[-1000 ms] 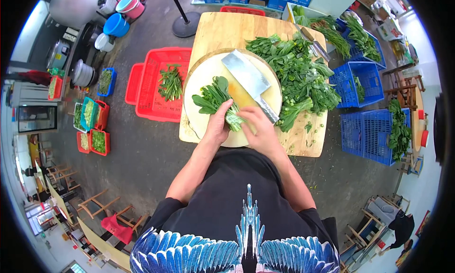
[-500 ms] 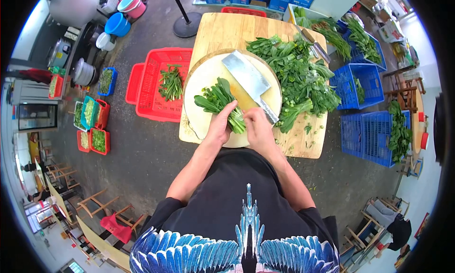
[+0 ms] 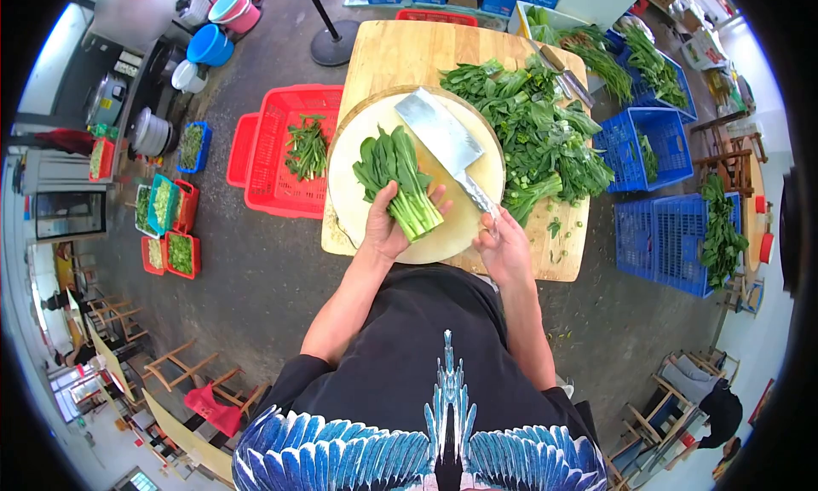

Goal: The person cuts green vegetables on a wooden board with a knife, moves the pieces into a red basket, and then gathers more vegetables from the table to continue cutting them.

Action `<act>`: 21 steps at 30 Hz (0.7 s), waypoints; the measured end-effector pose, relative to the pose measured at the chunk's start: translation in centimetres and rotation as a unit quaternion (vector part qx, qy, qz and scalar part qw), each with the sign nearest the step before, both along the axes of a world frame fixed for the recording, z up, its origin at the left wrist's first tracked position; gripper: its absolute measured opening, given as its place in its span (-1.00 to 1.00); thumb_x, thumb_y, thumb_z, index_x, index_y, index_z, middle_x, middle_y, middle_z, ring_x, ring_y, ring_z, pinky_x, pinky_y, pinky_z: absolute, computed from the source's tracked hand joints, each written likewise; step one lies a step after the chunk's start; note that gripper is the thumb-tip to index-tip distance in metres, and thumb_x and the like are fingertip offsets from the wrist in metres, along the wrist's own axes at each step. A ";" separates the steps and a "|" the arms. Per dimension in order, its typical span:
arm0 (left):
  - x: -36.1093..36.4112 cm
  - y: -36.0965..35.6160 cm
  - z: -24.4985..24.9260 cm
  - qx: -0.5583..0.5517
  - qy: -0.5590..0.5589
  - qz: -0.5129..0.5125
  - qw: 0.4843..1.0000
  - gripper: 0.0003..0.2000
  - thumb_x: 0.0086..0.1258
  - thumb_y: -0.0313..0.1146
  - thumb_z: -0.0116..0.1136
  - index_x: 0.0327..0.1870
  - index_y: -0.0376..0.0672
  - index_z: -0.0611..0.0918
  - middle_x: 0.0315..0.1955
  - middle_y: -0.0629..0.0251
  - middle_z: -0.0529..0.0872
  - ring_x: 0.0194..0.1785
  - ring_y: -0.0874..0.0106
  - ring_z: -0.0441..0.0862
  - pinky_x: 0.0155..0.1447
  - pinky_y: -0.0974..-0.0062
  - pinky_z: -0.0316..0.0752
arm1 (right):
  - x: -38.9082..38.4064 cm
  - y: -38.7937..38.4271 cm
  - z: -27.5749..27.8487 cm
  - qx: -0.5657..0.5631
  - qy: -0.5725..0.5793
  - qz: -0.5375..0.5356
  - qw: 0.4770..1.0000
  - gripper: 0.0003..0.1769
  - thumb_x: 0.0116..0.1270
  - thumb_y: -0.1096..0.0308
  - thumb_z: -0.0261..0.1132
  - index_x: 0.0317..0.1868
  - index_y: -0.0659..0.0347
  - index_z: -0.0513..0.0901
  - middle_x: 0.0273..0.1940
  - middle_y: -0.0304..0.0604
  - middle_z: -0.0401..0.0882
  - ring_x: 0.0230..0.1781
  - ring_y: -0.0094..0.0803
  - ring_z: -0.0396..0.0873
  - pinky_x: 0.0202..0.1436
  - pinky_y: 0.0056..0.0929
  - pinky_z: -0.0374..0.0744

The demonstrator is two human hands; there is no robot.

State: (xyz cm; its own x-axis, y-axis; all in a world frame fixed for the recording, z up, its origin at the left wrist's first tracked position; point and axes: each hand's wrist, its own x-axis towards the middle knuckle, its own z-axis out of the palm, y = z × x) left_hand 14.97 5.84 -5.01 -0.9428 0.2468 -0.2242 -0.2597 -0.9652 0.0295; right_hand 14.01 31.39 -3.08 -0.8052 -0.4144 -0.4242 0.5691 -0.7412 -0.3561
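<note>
A bunch of leafy greens lies in my left hand, its leaves pointing away from me and its pale cut stems toward me. The thumb crosses the stems and the fingertips show on the far side. Bare wood of the round chopping board shows around the bunch. A cleaver rests flat on the board, its handle slanting toward me. At the handle's end, my right hand has its fingers closed on the butt.
A heap of leafy greens covers the right side of the wooden table. More knives lie at its far right corner. A red basket with some cut greens stands left; blue crates stand right.
My right hand has left the bunch and moved right to the cleaver's handle. The bunch, now in my left hand alone, has turned more upright. The cleaver lies nearly where it was.
</note>
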 end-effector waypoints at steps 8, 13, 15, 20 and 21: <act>-0.5 -0.4 1.6 -0.072 0.031 -0.009 0.997 -0.31 0.54 -0.32 0.40 0.66 -0.18 0.45 0.53 0.09 0.61 0.54 0.09 0.62 0.75 -0.24 0.38 | 2.9 10.7 -1.2 0.390 0.028 -0.035 0.920 -0.77 0.68 0.39 0.36 0.24 0.21 0.70 -0.05 -0.26 0.75 -0.31 -0.54 0.67 -0.05 -0.27 0.77; -0.2 -0.4 2.5 -0.080 0.034 -0.005 0.996 -0.30 0.53 -0.36 0.37 0.67 -0.24 0.40 0.57 0.03 0.57 0.56 0.07 0.59 0.72 -0.17 0.46 | 4.5 20.4 -6.7 0.693 0.121 0.060 0.708 -0.68 0.67 0.35 0.38 0.30 0.29 0.79 0.14 -0.07 0.86 0.00 -0.32 0.81 0.14 -0.29 0.76; -0.3 -0.6 2.9 -0.106 0.032 -0.010 0.994 -0.30 0.55 -0.36 0.36 0.68 -0.25 0.39 0.57 0.01 0.57 0.56 0.06 0.60 0.69 -0.15 0.50 | 4.2 19.5 -6.4 0.737 0.160 0.040 0.656 -0.65 0.67 0.32 0.38 0.33 0.29 0.79 0.19 -0.04 0.86 0.09 -0.30 0.81 0.21 -0.32 0.73; 0.3 -0.4 2.0 -0.148 -0.015 -0.016 0.989 -0.40 0.61 -0.40 0.37 0.62 -0.26 0.46 0.47 0.00 0.66 0.45 0.07 0.70 0.56 -0.03 0.66 | 2.9 7.7 -2.0 0.639 0.200 0.104 0.735 -0.57 0.69 0.27 0.39 0.42 0.32 0.74 0.21 -0.02 0.86 0.15 -0.32 0.80 0.28 -0.31 0.71; 0.5 -0.5 1.3 -0.172 -0.032 -0.014 0.984 -0.43 0.62 -0.42 0.38 0.59 -0.27 0.48 0.42 0.01 0.70 0.41 0.09 0.73 0.52 0.01 0.70 | 2.4 4.3 -1.5 0.594 0.246 0.114 0.758 -0.55 0.68 0.28 0.40 0.44 0.33 0.72 0.20 -0.02 0.86 0.15 -0.33 0.80 0.27 -0.32 0.71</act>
